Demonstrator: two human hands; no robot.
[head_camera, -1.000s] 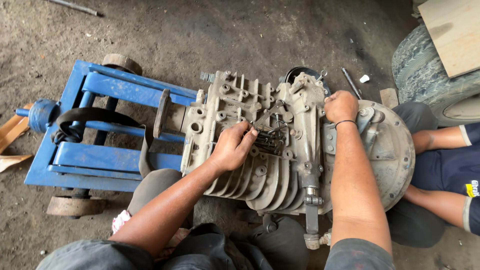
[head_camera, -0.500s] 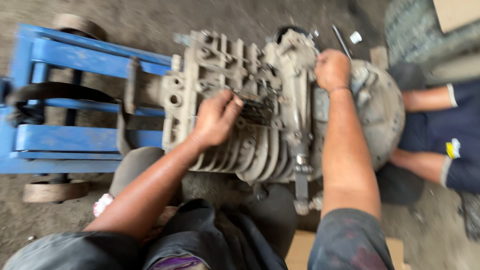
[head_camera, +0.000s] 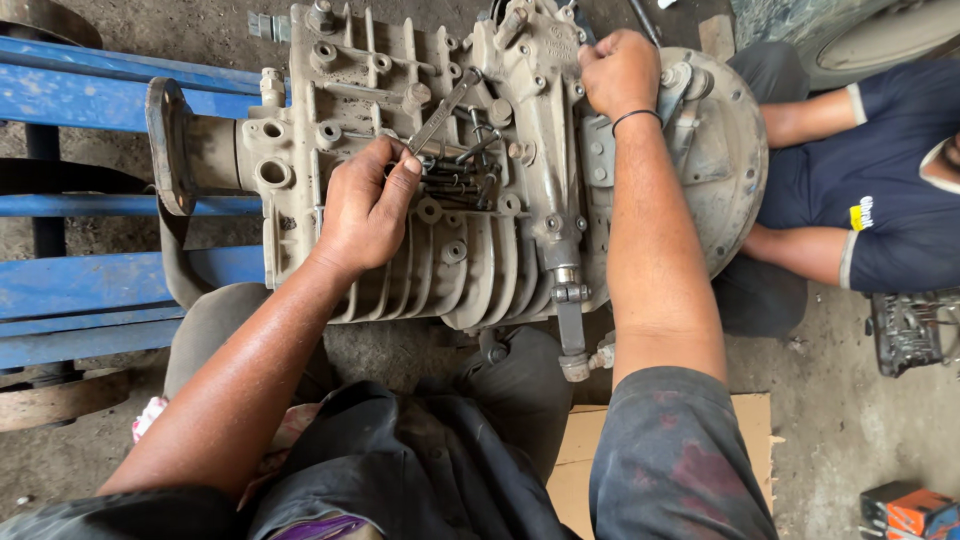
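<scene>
A grimy cast-metal gearbox housing (head_camera: 400, 180) lies on its side across the middle of the frame, its ribbed flank toward the worker and its round bell-shaped end (head_camera: 725, 170) at 3 o'clock. The left hand (head_camera: 365, 215) rests on the casing at centre, fingers curled and pinching a slim spanner (head_camera: 440, 110) that slants up toward 1 o'clock. Just right of that hand, an open recess in the housing holds a loose cluster of dark bolts (head_camera: 455, 175), heaped together. The right hand (head_camera: 620, 70), at 1 o'clock, is closed into a fist on the upper edge of the casing; what it clasps cannot be told. A black band circles that wrist. At 9 o'clock, a blue steel frame (head_camera: 90, 200) stands on the dirt floor, touching the housing's flanged shaft end. A second person in a dark blue shirt (head_camera: 880, 200) sits at 3 o'clock behind the bell end. Flattened cardboard (head_camera: 580, 450) lies at 5 o'clock.
</scene>
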